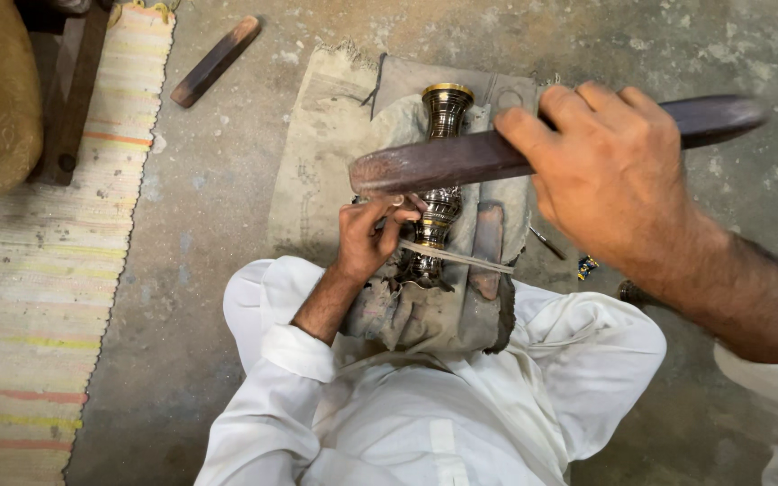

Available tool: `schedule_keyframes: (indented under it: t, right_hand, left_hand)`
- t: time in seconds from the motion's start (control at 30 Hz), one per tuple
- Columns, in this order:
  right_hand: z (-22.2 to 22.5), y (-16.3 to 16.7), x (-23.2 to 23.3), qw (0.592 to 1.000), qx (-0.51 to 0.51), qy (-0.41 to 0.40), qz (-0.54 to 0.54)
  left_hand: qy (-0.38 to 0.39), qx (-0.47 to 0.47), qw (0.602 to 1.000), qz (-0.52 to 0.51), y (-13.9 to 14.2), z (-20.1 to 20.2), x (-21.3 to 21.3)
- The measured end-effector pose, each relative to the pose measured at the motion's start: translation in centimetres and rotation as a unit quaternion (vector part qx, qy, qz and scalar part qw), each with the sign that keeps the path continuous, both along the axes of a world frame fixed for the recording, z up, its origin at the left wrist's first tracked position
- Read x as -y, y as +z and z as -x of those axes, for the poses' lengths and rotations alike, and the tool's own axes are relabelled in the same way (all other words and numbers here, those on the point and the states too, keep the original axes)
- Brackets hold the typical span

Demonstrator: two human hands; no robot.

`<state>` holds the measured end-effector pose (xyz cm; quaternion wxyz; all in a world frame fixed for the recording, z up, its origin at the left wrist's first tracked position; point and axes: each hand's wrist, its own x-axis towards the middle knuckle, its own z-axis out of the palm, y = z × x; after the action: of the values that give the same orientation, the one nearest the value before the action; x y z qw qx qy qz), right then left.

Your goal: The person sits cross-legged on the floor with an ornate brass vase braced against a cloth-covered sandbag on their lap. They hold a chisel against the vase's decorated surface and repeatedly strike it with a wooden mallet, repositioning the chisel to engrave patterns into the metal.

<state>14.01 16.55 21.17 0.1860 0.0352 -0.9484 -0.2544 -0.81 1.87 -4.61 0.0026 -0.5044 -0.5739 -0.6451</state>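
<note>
Likely a floor workshop: bare concrete floor (200, 207), worn work cloth (317, 180)

Rough grey concrete floor (200, 234) — striped woven mat (38, 270), left

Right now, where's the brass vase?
In the head view, the brass vase lies at centre on grey cloth over the lap, under the wooden bat, with the left hand touching it.

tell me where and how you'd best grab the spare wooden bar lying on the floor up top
Take the spare wooden bar around its middle, coming straight down from above, fingers across its narrow width. It lies flat and slanted on the bare concrete floor, apart from the striped mat and the cloth, so both long edges look free. Its even, slim shape suggests the middle would balance best.
</note>
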Motion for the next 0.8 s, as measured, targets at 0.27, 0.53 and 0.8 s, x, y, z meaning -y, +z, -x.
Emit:
schedule_keyframes:
  t: [0.27,0.53,0.8]
  right_hand:
    - [0.2,0.3,0.1,1.000,0.018,-0.021,0.003]
    - [-4.8,-6.0,-4.5,0.910,0.150,-0.214,0.321]
    - [-13.4,-23.9,-3.5,0.574,-0.022,-0.270,0.772]
  left_hand:
    - [0.018,0.003,1.000,-0.013,-0.7,-0.1,0.0]
    - [0.011,0.300,0.949,-0.096,-1.3,-1.9,1.9]
    - [-0.066,0.401,0.909,0.096,1.1,-0.3,4.0]
